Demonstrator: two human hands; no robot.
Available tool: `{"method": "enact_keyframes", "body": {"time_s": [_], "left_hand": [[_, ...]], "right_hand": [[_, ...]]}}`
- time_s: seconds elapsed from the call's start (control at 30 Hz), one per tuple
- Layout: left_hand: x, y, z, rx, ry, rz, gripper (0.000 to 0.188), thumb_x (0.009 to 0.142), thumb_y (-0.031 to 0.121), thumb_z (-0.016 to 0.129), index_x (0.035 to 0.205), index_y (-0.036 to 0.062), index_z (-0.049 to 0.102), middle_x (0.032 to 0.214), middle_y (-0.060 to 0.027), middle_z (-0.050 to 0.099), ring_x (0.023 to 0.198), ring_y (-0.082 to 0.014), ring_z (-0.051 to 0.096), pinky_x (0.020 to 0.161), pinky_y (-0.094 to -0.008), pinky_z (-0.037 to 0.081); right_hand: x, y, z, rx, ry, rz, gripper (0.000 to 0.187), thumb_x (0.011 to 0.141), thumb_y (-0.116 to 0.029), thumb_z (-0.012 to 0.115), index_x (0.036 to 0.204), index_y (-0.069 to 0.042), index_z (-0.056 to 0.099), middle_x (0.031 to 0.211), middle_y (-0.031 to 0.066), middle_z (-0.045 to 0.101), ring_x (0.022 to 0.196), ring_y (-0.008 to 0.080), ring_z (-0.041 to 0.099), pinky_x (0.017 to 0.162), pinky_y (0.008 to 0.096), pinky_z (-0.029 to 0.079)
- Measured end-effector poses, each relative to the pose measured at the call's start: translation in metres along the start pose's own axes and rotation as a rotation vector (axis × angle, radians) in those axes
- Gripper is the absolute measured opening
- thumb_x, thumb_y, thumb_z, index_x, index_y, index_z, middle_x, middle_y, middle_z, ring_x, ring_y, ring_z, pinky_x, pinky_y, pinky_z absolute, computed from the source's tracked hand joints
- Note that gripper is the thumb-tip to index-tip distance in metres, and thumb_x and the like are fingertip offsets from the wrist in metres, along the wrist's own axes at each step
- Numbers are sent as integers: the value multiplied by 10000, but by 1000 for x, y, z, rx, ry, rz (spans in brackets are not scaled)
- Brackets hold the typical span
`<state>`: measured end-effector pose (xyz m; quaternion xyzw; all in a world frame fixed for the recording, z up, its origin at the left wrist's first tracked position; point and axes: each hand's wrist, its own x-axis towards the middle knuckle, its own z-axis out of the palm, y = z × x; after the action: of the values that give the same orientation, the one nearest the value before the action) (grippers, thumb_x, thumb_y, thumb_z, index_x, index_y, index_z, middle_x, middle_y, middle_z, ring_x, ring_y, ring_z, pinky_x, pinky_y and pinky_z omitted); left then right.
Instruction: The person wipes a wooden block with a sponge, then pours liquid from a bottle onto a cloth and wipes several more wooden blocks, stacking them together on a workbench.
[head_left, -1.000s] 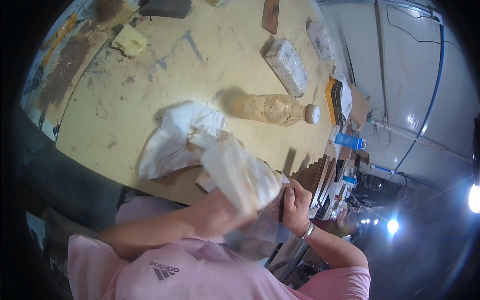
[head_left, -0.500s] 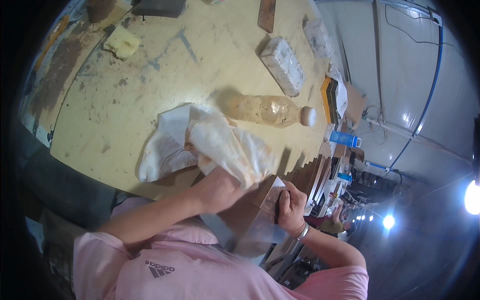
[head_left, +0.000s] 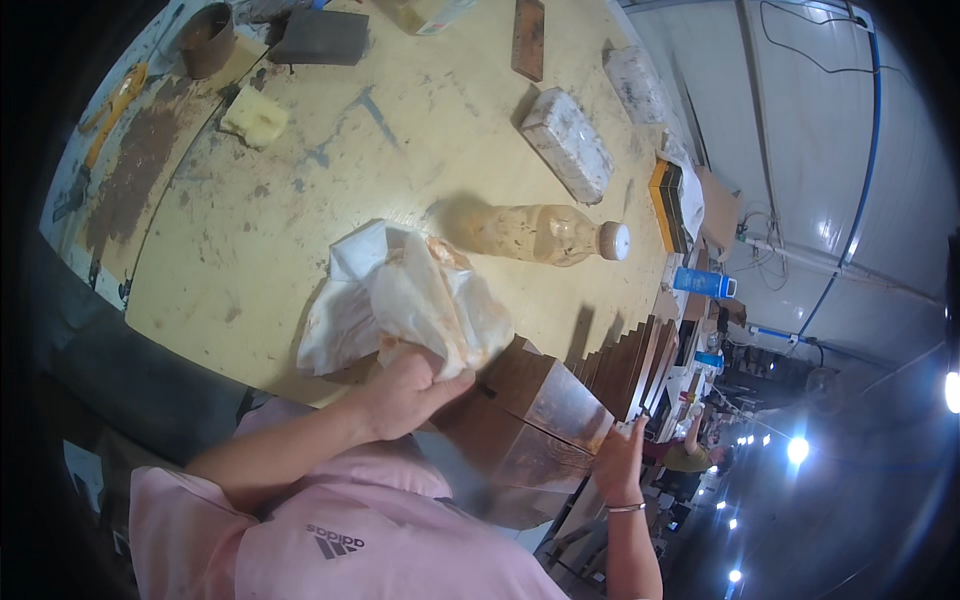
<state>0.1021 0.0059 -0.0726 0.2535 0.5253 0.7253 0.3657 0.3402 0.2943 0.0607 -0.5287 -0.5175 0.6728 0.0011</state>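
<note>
My left hand [head_left: 405, 392] is closed around a crumpled white cloth [head_left: 430, 300] with orange-brown stains, part of which lies on the yellowish table. Just right of the cloth is a brown wooden piece [head_left: 560, 405] with glossy faces and a dark seam between two sections, close in front of my body. At its right end rests my right hand [head_left: 620, 462], with a bracelet on the wrist, thumb stretched away and the other fingers partly hidden. Beyond the cloth a clear plastic bottle [head_left: 545, 235] with a white cap and some yellowish liquid lies on its side.
Several brown wooden pieces [head_left: 630, 365] stand in a row at the right. Farther off are a whitish block [head_left: 568, 145], a yellow-and-black block [head_left: 668, 205] and a blue bottle [head_left: 704, 282]. A yellow sponge-like lump [head_left: 254, 117], brown cup [head_left: 207, 42] and brush [head_left: 100, 135] lie at the far left.
My left hand has drawn the cloth back leftward, off the wooden piece. The right hand has loosened its pinch on the wooden piece's corner and shifted right and down along its end.
</note>
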Motion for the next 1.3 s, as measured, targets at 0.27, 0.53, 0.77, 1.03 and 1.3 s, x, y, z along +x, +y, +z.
{"method": "enact_keyframes", "body": {"time_s": [0.27,0.53,0.77,1.03,1.3], "left_hand": [[-7,-1,15,110,-1,13,264,964,204,585,1093,-20,638,1074,-220,663,1027,-382,617,904,-400,473],[-11,-9,20,214,88,177,242,901,111,651,1116,2,651,1094,-207,663,1036,-414,616,908,-441,476],[-52,-15,9,252,71,268,546,750,228,822,1206,7,617,1229,-219,594,1154,-424,545,1001,-494,412],[-38,-18,40,500,159,355,731,613,273,889,1223,-1,592,1224,-207,588,1169,-426,539,1012,-512,410],[-46,11,13,-5,302,133,454,777,215,827,1135,-3,653,1123,-151,679,1047,-261,655,909,-379,501]], "right_hand": [[-1,4,50,100,30,111,794,943,-673,439,1431,-47,438,1393,147,541,1257,330,540,1076,478,413],[1,0,44,97,6,94,676,1013,-582,377,1402,-37,472,1390,123,542,1297,285,502,1115,427,364],[-18,-55,83,-809,-45,-622,1027,774,-491,791,1518,16,296,1584,178,294,1485,291,233,1211,411,167],[11,-74,148,-1262,-394,-420,850,723,-310,841,1387,54,454,1229,255,626,1170,272,617,989,367,458],[7,-71,146,-1129,-376,-455,901,713,-390,851,1369,91,463,1226,187,631,1162,224,582,1030,347,423]]}}
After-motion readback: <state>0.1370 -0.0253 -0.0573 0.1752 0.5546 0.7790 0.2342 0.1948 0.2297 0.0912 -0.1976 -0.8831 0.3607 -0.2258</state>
